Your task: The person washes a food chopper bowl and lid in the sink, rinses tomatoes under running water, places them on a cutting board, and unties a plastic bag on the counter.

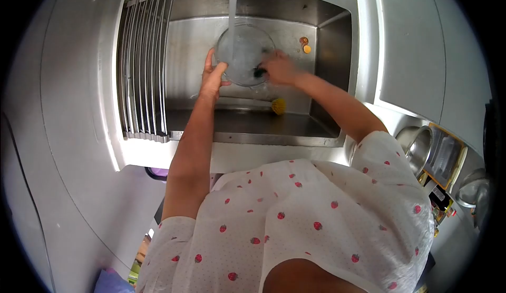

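So the sink (190, 45) has a drying rack (146, 136) over its left end, yellow brush (278, 106) toward its front, orangey scraps (307, 49) back right, and mid-sink a clear bowl (241, 79) catching water (232, 13), left hand (213, 77) clamped on its rim, right hand (282, 70) too blurry to tell.

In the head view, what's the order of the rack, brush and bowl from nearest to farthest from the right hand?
From the right hand:
1. Bowl: right at the hand, on its left.
2. Brush: on the sink floor, toward the person.
3. Rack: at the sink's left end, beyond the left hand.
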### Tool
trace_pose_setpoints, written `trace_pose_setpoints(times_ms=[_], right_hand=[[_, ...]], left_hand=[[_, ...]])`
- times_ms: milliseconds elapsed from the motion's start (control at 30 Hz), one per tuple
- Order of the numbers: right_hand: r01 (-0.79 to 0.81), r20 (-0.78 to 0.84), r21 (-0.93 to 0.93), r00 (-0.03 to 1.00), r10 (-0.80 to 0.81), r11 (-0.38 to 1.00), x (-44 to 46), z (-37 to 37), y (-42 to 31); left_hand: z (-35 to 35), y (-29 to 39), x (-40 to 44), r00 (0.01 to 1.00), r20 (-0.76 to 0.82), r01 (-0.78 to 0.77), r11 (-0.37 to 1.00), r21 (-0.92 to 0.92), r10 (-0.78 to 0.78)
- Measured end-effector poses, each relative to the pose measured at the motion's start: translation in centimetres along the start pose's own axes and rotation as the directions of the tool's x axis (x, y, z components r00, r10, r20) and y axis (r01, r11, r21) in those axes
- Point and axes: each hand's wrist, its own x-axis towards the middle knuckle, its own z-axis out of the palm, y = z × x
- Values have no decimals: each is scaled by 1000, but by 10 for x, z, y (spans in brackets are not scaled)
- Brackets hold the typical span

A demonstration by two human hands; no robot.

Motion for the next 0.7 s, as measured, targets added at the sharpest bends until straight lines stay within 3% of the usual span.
trace_pose_setpoints(times_ms=[33,67,133,167,233,267,333,367,400,433,467,500,567,600,667,700], right_hand=[[124,-135,-526,965,-226,841,5,-6,9],[124,-135,-528,964,-227,840,12,-9,14],[106,-230,-767,876,-425,633,26,-15,12],[109,-229,-765,875,-426,635,28,-7,10],[-48,-176,-466,984,-39,884,27,12,4],[-46,-173,-468,984,-41,882,29,16,-4],[-87,183,-56,978,96,995,38,16,-34],[-83,179,-56,980,92,995,47,18,-40],[-226,113,442,974,196,868,58,24,-45],[-258,109,829,944,310,496,68,33,-46],[-164,89,982,842,532,94,76,45,-45],[-162,91,983,843,530,90,76,42,-43],[-115,76,993,480,874,-24,65,28,-26],[-118,71,993,480,874,-15,71,32,-13],[-304,-25,935,459,888,183,93,50,13],[-301,-27,935,466,885,187,105,47,14]], left_hand=[[1,0,0,999,34,-23,1000,13,23],[3,0,0,997,67,-46,999,24,44],[7,2,-2,997,65,-32,999,22,30],[7,2,-4,998,56,-15,1000,12,14],[7,3,-3,998,53,-14,1000,28,12],[8,4,-2,998,56,-15,999,42,13],[10,1,-2,999,51,15,1000,8,-16],[10,-1,-1,998,47,46,999,-19,-45],[10,-5,0,998,41,44,999,-15,-43],[9,-7,2,998,42,47,998,-48,-45],[6,-9,4,998,46,51,996,-79,-47],[5,-8,5,998,43,51,996,-75,-48],[9,-7,3,999,20,49,993,-103,-47],[12,-1,-2,997,39,66,994,-82,-63],[17,-2,-5,997,35,72,996,-51,-70],[18,-1,-4,997,30,72,997,-14,-71]])
